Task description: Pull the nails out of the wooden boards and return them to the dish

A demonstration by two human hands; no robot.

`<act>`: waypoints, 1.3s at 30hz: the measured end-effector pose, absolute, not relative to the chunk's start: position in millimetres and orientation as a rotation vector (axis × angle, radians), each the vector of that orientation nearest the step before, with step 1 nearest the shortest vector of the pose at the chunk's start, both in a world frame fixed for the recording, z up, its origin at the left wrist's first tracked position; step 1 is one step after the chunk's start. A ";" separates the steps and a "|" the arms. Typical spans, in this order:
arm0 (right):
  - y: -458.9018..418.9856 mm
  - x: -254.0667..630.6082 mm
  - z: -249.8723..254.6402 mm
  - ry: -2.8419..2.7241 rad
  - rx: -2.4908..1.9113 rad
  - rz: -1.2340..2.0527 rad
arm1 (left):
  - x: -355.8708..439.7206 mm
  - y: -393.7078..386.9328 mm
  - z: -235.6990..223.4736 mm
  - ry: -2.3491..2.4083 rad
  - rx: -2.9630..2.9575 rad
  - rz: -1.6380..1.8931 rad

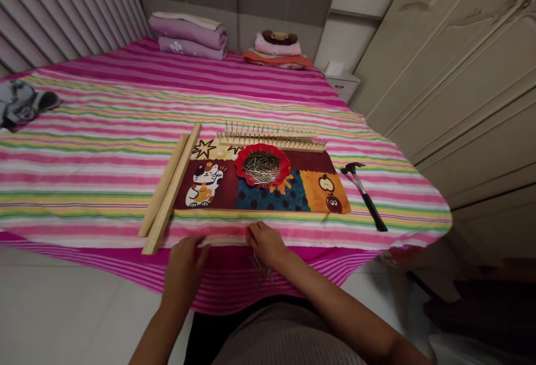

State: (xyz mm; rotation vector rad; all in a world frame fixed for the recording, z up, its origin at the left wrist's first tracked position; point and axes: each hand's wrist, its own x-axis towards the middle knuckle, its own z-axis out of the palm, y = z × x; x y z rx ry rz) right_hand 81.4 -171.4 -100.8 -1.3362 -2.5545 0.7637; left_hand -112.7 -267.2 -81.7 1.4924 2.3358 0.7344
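Note:
My right hand (266, 245) is closed at the near edge of the bed, with a bunch of nails (263, 269) sticking out below its fingers. My left hand (186, 262) is at the same edge, thumb and fingers apart, and I see nothing held in it. Beyond them a red scalloped bowl (287, 172) full of loose nails (260, 167) sits on a patterned board (272, 200) with a cat and apples on it. Wooden strips (272, 143) studded with upright nails lie along the board's far side. Two bare wooden strips (170, 192) lie at its left end.
A claw hammer (363, 195) with a black grip rests right of the board. The striped bedsheet (104, 158) hangs over the near edge. Folded bedding (190, 35) is stacked by the headboard, grey cloth (25, 102) lies far left, and a wardrobe (473, 86) stands right.

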 end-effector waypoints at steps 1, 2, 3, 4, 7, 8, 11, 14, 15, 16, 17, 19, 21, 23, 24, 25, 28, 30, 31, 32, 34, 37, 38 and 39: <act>-172.0 81.0 -102.6 -2.565 -1.319 0.786 | -105.6 -258.8 -85.4 2.297 1.577 0.674; -173.3 82.8 -104.1 -2.577 -1.293 0.814 | -99.5 -250.1 -88.3 2.271 1.646 0.607; -175.1 86.6 -105.1 -2.591 -1.259 0.847 | -94.4 -241.6 -90.6 2.254 1.701 0.535; -177.2 92.3 -105.5 -2.605 -1.222 0.882 | -90.1 -233.7 -92.1 2.247 1.742 0.460; -183.7 117.8 -103.2 -2.608 -1.168 0.940 | -80.7 -216.4 -92.8 2.261 1.804 0.255; -185.9 127.8 -101.9 -2.589 -1.197 0.931 | -78.5 -213.0 -92.1 2.267 1.815 0.201; -194.2 156.1 -98.9 -2.529 -1.350 0.881 | -72.3 -209.5 -88.5 2.266 1.843 0.083; -206.9 172.5 -99.3 -2.592 -1.433 0.875 | -62.7 -212.9 -86.1 2.175 1.898 0.022; -211.7 174.4 -100.0 -2.633 -1.438 0.866 | -58.3 -215.1 -86.0 2.115 1.927 0.008; -216.2 174.6 -100.9 -2.677 -1.438 0.846 | -53.5 -217.6 -86.3 2.046 1.958 -0.003; -220.3 173.7 -101.8 -2.719 -1.432 0.814 | -48.5 -220.5 -86.8 1.974 1.988 -0.013; -225.9 170.0 -103.7 -2.789 -1.414 0.730 | -38.8 -226.8 -88.1 1.851 2.034 -0.031; -228.0 166.4 -105.9 -2.839 -1.404 0.659 | -30.2 -233.2 -88.4 1.791 2.054 -0.053; -227.1 164.3 -109.0 -2.869 -1.384 0.634 | -22.7 -238.8 -87.8 1.787 2.052 -0.080; -226.0 163.8 -110.9 -2.878 -1.371 0.637 | -19.4 -241.1 -87.3 1.799 2.047 -0.090; -224.6 163.5 -112.9 -2.886 -1.355 0.644 | -16.4 -243.1 -87.1 1.817 2.039 -0.096; -220.3 162.5 -118.0 -2.911 -1.301 0.656 | -11.3 -247.5 -89.7 1.875 2.012 -0.079; -217.8 160.5 -119.0 -2.922 -1.246 0.671 | -12.5 -250.2 -94.4 1.900 2.003 -0.039; -216.8 159.1 -118.7 -2.925 -1.215 0.682 | -14.4 -251.9 -97.2 1.909 2.001 -0.015; -216.0 157.6 -118.0 -2.923 -1.187 0.694 | -17.0 -253.8 -99.9 1.920 2.001 0.008; -215.3 154.5 -116.0 -2.910 -1.163 0.694 | -22.8 -258.0 -104.1 1.958 1.995 0.042; -215.8 151.9 -113.4 -2.907 -1.221 0.615 | -27.7 -262.6 -105.4 2.012 1.994 0.053; -216.2 152.0 -112.8 -2.914 -1.248 0.589 | -27.6 -262.8 -104.6 2.017 1.999 0.048; -216.6 152.6 -112.1 -2.923 -1.264 0.580 | -26.7 -262.4 -103.4 2.015 2.004 0.039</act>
